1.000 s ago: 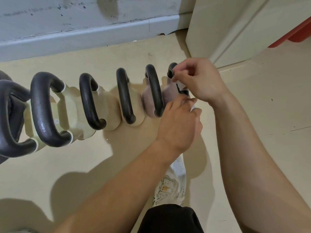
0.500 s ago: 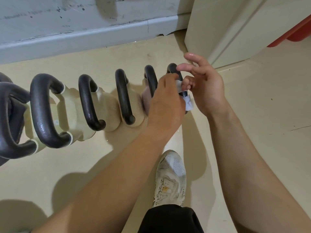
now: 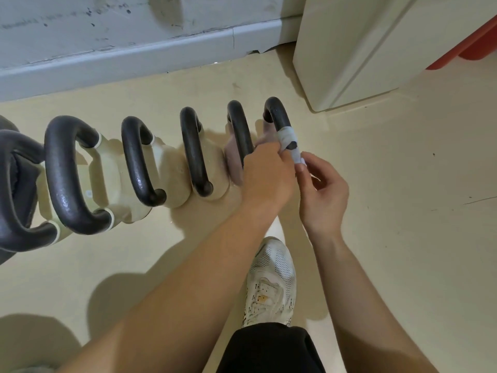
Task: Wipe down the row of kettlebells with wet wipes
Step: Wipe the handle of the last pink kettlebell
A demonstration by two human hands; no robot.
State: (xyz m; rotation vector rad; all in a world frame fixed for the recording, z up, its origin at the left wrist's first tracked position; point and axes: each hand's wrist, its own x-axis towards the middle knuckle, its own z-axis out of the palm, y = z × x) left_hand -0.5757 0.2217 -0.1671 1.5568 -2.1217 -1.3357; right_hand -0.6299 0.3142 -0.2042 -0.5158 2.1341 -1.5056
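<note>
A row of kettlebells with black handles stands on the beige floor. The rightmost kettlebell (image 3: 277, 114) has a pinkish body and a white wet wipe (image 3: 288, 138) wrapped around the near part of its handle. My left hand (image 3: 269, 170) pinches the wipe from the left side, covering the handle's near end. My right hand (image 3: 321, 189) holds the wipe's lower tail between thumb and fingers, just right of the handle. The neighbouring pinkish kettlebell (image 3: 239, 130) sits right beside my left hand.
Cream kettlebells (image 3: 193, 152) and larger ones (image 3: 70, 173) continue to the left. A grey skirting board (image 3: 121, 57) runs behind the row. A cream cabinet (image 3: 349, 49) stands at the back right. My white shoe (image 3: 271, 281) rests on the floor below my hands.
My right hand has dropped from the top of the handle to below it, now pulling the wipe's tail. My left hand slid down the handle. More of the wipe shows around the handle.
</note>
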